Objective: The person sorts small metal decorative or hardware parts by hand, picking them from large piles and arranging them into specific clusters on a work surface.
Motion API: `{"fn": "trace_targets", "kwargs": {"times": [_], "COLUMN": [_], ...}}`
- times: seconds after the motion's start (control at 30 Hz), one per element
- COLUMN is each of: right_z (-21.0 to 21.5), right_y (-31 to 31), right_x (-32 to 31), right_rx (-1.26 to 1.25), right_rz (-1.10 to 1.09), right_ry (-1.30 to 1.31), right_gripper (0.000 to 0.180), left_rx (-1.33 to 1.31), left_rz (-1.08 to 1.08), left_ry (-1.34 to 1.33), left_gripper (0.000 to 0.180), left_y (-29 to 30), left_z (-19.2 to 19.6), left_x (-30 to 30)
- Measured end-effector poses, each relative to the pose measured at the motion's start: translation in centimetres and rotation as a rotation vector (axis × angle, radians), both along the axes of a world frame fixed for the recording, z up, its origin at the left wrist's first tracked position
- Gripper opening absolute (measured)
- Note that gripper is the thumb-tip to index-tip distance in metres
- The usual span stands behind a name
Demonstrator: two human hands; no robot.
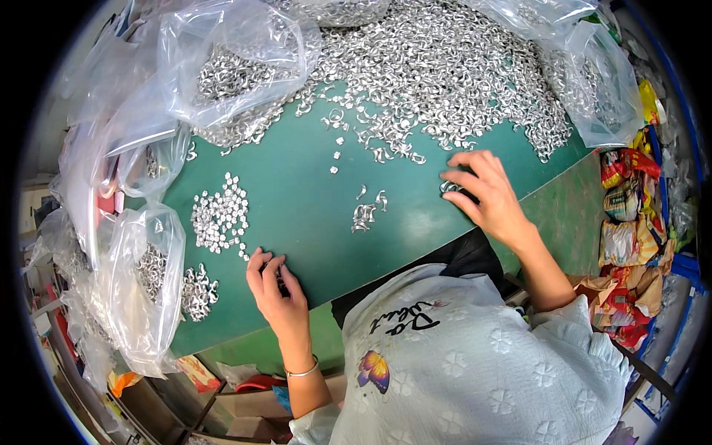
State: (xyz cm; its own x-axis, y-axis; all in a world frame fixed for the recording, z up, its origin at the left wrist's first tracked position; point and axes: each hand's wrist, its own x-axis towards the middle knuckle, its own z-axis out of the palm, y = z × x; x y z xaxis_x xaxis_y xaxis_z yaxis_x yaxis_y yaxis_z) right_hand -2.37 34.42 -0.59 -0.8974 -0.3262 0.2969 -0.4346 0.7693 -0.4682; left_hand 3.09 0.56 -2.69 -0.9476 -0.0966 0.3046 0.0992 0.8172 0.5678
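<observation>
My right hand (486,194) is on the right of the green tabletop (311,200), its fingers curled round a few small curved silver metal pieces (448,187). Close to the table's front edge, my left hand (279,291) has its fingers bent inward; what lies inside them is mostly hidden. Just beyond it spreads a group of small silver star- or flower-shaped metal pieces (220,213). Between my hands lies a little cluster of curved silver pieces (363,215). A few single pieces (337,155) lie farther back.
A large heap of curved silver pieces (445,74) covers the far side. Clear plastic bags with metal pieces stand at the back left (237,67), near left (141,289) and far right (593,89). Another small pile (199,293) lies near left. Colourful packets (627,237) line the right.
</observation>
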Motion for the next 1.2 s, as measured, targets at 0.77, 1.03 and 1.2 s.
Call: {"fn": "trace_targets", "kwargs": {"times": [0.77, 1.03, 1.2], "right_z": [-1.2, 1.3, 0.3], "right_y": [1.7, -2.3, -4.4], "right_x": [-1.4, -4.8, -4.7], "right_rx": [-0.083, 0.033, 0.075], "right_rz": [-0.177, 0.125, 0.228], "right_ry": [-0.022, -0.037, -0.017], "right_gripper": [0.017, 0.012, 0.013], "left_rx": [0.101, 0.161, 0.308], "left_rz": [-0.477, -0.537, -0.493], "left_ry": [-0.087, -0.073, -0.124], "left_gripper": [0.034, 0.029, 0.031], "left_y": [11.0, 10.5, 10.6], "left_z": [0.9, 0.4, 0.6], "left_x": [-4.2, -3.6, -3.1]}}
